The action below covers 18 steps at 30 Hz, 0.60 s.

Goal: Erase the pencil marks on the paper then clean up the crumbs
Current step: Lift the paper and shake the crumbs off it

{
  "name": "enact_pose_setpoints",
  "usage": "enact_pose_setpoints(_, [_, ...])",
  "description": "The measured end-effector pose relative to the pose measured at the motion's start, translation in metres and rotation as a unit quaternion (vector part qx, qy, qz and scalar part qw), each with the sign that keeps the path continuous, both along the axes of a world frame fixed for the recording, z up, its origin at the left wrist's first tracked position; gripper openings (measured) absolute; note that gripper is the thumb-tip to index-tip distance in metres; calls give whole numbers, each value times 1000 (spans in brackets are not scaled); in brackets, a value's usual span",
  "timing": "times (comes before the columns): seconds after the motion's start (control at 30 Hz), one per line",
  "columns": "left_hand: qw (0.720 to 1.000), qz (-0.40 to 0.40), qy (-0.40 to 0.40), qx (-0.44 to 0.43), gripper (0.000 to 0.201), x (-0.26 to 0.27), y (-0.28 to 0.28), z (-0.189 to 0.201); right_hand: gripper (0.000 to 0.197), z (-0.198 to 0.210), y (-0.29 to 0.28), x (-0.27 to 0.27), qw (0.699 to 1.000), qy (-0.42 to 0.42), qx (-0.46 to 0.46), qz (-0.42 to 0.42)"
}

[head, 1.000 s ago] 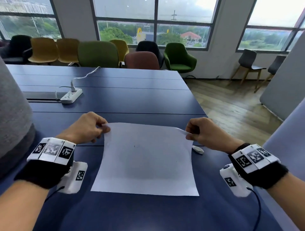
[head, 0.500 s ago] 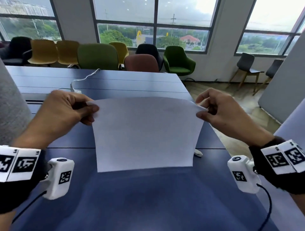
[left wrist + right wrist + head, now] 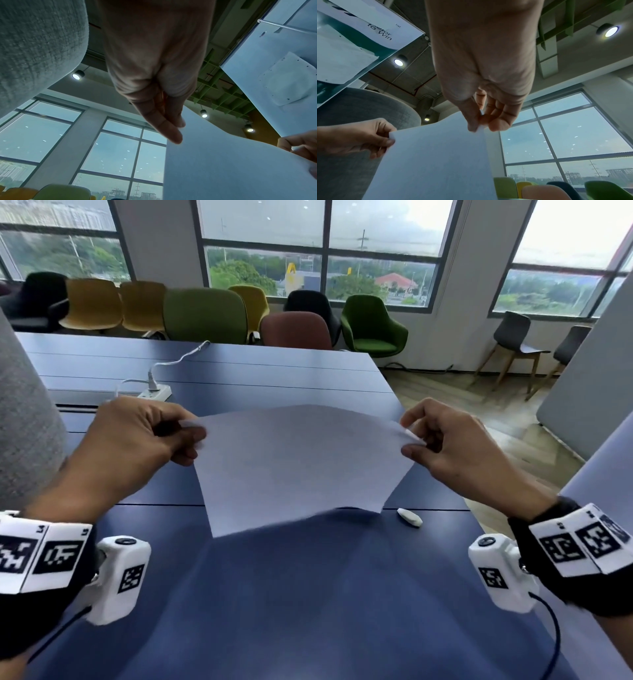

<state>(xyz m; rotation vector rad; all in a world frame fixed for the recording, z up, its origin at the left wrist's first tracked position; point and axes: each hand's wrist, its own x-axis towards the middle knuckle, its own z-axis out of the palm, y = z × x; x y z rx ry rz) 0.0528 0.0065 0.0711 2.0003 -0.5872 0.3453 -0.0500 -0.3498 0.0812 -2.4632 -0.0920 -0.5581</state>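
While I watched from far, the paper (image 3: 298, 463) hung in the air above the desk (image 3: 274, 378), one upper corner pinched in the left grip (image 3: 137, 440), the other pinched in the right grip (image 3: 455, 446). On a hanging board (image 3: 373, 25) I read "to Win".

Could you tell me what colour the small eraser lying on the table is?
The eraser is white, lying on the dark blue table; the head view shows it best.

A blue table (image 3: 274, 378) carries a white eraser (image 3: 409, 517) and power strip (image 3: 156, 392).
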Motion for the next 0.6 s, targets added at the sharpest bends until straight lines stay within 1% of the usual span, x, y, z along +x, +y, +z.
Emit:
enact_pose_setpoints(0.1, [1000,-7,9,-15,6,3,1,3,29,2,-5,5,999,-15,49,11])
enact_pose_setpoints(0.2, [1000,4,4,3,11,18,1,7,33,-9,-14,11,998,2,55,3])
enact_pose_setpoints(0.27, [1000,24,11,1,13,35,1,14,33,-25,-26,17,998,20,46,-36])
enact_pose_setpoints(0.33, [999,34,26,-2,17,52,-3,26,27,-46,-41,21,993,84,5,-81])
enact_pose_setpoints(0.4, [999,29,40,4,19,69,-14,40,25,-71,-49,21,977,184,-75,-79])
enact_pose_setpoints(0.47, [998,24,50,17,7,84,-32,51,26,-94,-47,21,954,258,-145,-56])
enact_pose_setpoints(0.5, [998,25,55,27,4,92,-42,54,24,-102,-43,21,948,273,-158,-49])
enact_pose_setpoints(0.6, [993,41,92,62,5,117,-72,51,10,-109,-34,22,951,260,-164,-43])
